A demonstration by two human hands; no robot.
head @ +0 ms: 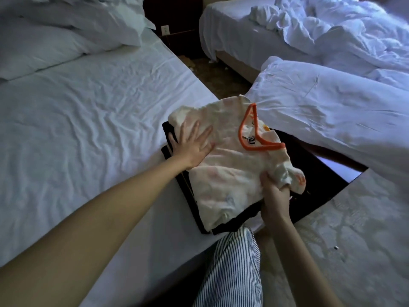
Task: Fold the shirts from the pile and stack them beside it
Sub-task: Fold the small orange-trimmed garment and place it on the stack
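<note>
A cream shirt (232, 160) with an orange-trimmed neckline lies partly folded on top of dark folded garments (223, 227) at the corner of the near bed. My left hand (192, 145) presses flat on the shirt's left part, fingers spread and straight. My right hand (273, 187) grips the shirt's right sleeve edge, fingers curled round the bunched fabric. The dark garments under the shirt are mostly hidden; only their black edges show at the left and bottom.
The near bed (88, 120) has a wrinkled white sheet and pillows (55, 36) at its head. A white duvet (332, 111) hangs off a second bed (321, 29) at the right. A striped trouser leg (232, 269) is below, and patterned carpet (354, 229) lies between the beds.
</note>
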